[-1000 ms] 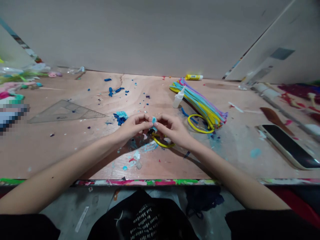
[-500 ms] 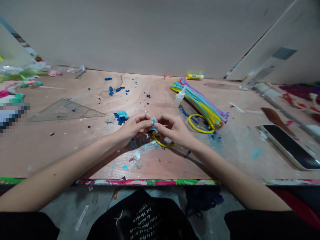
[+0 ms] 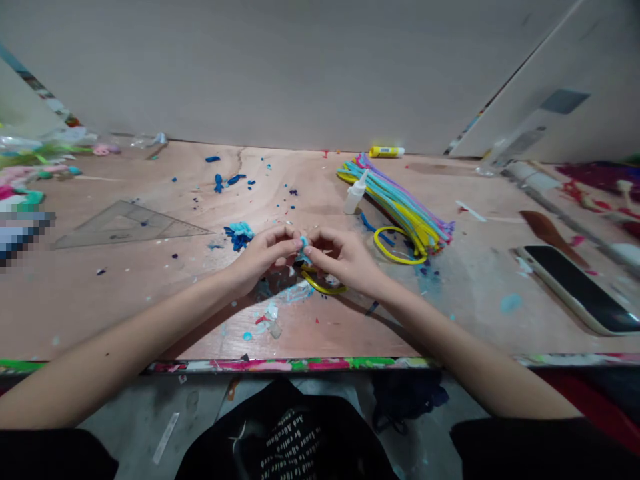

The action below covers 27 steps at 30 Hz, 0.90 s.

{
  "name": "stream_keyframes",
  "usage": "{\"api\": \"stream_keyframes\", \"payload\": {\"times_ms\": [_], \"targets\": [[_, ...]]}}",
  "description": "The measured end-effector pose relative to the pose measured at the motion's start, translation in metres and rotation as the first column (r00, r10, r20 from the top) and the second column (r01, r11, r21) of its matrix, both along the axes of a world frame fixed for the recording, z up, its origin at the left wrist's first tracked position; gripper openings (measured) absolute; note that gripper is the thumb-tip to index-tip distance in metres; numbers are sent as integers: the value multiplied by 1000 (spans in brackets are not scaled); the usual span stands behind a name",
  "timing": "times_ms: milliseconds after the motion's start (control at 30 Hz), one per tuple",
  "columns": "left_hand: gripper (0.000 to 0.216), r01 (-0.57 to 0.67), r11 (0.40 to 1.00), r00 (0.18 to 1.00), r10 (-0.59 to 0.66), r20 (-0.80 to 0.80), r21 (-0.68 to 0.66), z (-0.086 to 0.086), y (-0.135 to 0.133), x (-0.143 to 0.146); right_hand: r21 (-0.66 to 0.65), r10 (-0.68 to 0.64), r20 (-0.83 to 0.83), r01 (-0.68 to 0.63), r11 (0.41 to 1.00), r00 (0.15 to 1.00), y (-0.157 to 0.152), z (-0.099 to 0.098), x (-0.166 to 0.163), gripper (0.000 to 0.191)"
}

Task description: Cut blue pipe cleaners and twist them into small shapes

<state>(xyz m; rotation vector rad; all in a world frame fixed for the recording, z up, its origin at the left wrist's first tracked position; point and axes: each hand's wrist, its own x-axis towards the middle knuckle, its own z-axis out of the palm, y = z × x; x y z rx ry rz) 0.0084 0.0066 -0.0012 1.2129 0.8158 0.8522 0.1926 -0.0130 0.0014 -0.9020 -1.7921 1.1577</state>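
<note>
A small light-blue clay piece (image 3: 303, 243) is pinched between the fingertips of my left hand (image 3: 264, 257) and my right hand (image 3: 345, 261), and the fingers partly hide it. Just below my hands, a yellow loop of pipe cleaner (image 3: 321, 285) lies on the plywood table, its middle hidden by my fingers. A tuft of blue and light-blue clay (image 3: 239, 235) sits a little left of my left hand. A yellow pipe-cleaner ring (image 3: 395, 247) lies to the right of my right hand.
A bundle of multicoloured pipe cleaners (image 3: 400, 208), a white glue bottle (image 3: 355, 195) and a yellow glue stick (image 3: 386, 152) lie farther back. A clear set square (image 3: 130, 227) is at left, a smartphone (image 3: 575, 290) at right. Clay crumbs dot the table.
My fingertips have closed in around the light-blue piece, which now shows less between them. The view has shifted slightly with my head.
</note>
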Motion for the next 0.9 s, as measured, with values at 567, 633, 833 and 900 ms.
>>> {"api": "stream_keyframes", "payload": {"times_ms": [567,633,833,900], "targets": [[25,0,998,1000,-1,25,58,-8,1,4,40,-4,22,3,999,1000,0,-3,-3,23],[22,-7,999,999,5,45,34,-7,-1,4,5,6,5,-6,1000,1000,0,-3,-3,27],[15,-42,994,998,46,-35,98,-1,-3,-2,-62,15,-26,-17,998,1000,1,0,-1,33],[14,-71,986,994,82,-72,151,0,-3,-3,-58,20,-27,-22,998,999,0,1,0,31]]}}
